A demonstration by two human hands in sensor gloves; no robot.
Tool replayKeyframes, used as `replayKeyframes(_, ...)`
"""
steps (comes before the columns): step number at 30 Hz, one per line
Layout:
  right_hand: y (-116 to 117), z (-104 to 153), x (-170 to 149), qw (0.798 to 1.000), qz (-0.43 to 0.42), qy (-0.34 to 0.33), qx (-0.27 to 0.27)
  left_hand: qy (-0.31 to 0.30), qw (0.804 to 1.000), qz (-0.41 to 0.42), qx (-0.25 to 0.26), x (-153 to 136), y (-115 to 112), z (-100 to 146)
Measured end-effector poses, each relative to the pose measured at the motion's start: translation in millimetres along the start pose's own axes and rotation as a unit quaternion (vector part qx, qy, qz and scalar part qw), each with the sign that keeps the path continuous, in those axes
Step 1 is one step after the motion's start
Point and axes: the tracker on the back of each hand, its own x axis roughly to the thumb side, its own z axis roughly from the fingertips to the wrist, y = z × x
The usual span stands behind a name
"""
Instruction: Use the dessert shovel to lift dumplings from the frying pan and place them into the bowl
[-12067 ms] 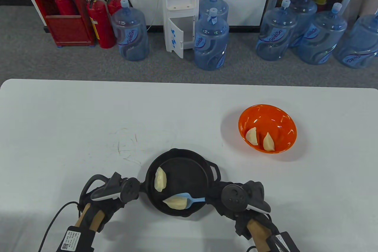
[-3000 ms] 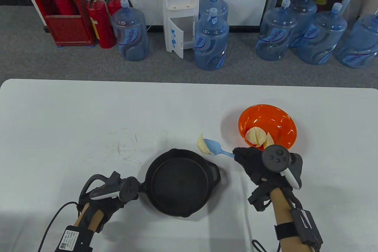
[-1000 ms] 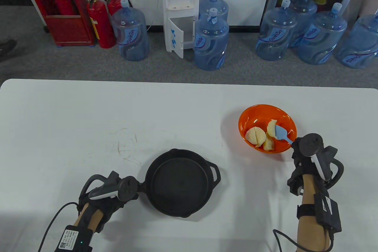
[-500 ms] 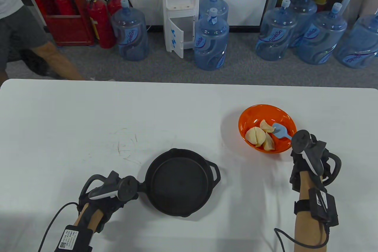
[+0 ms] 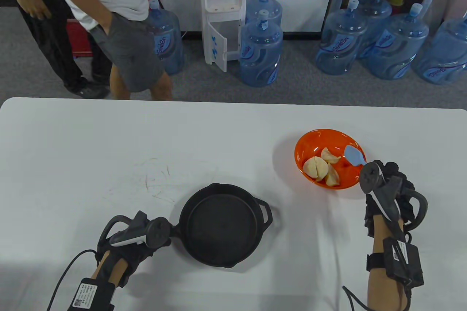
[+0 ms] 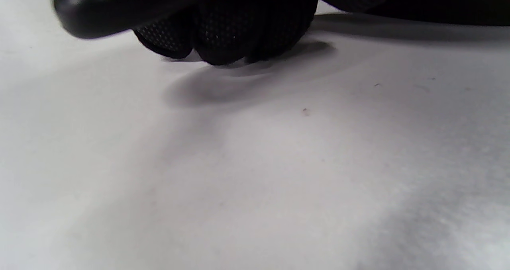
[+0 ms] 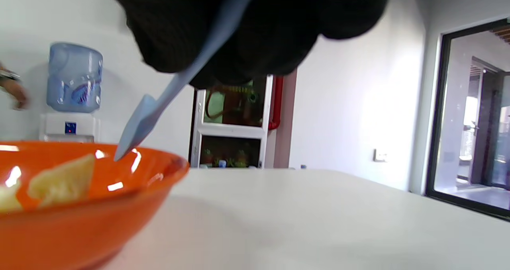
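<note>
An orange bowl (image 5: 311,142) at mid right of the white table holds several pale dumplings (image 5: 325,167); one dumpling (image 7: 63,179) shows in the right wrist view inside the bowl (image 7: 91,218). My right hand (image 5: 383,189) grips the light blue dessert shovel (image 5: 354,155), whose blade hangs over the bowl's right rim with nothing on it. The shovel (image 7: 159,102) slants down from my gloved fingers (image 7: 255,31). The black frying pan (image 5: 223,224) is empty. My left hand (image 5: 140,240) grips the pan's handle (image 6: 119,5), fingers (image 6: 227,35) curled against the table.
Two people stand behind the far left table edge, one person (image 5: 109,15) in a white shirt and grey shorts. A water dispenser (image 5: 222,8) and several blue water bottles (image 5: 261,48) line the wall. Bare table (image 5: 109,150) lies left of the bowl.
The shovel let its dumpling slide into the bowl and rose toward the right rim, empty. My left hand and the pan stayed still. People walked in behind the table at the left.
</note>
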Motion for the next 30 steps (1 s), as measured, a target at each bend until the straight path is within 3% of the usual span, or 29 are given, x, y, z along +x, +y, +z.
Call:
replayKeyframes(7,-40.1,29.2,15.9,0.995,-0.037,-0.077,-0.043,0.003,1.0,-0.008,-0.002,0.9,0.6,0.0)
replayKeyframes(13,-57.0,68.6,56.8,0.979,-0.088,-0.184,-0.024,0.008,1.0,-0.014,-0.003,2.2,0.9,0.0)
replayKeyframes(23,-50.0,133.8,125.4,0.945,-0.097,-0.313,0.025,0.013,1.0,-0.023,-0.006,4.1,1.1,0.6)
replayKeyframes(30,-27.6,156.9,150.2,0.933,-0.099,-0.336,0.08,0.013,1.0,-0.026,-0.006,4.9,1.0,0.6)
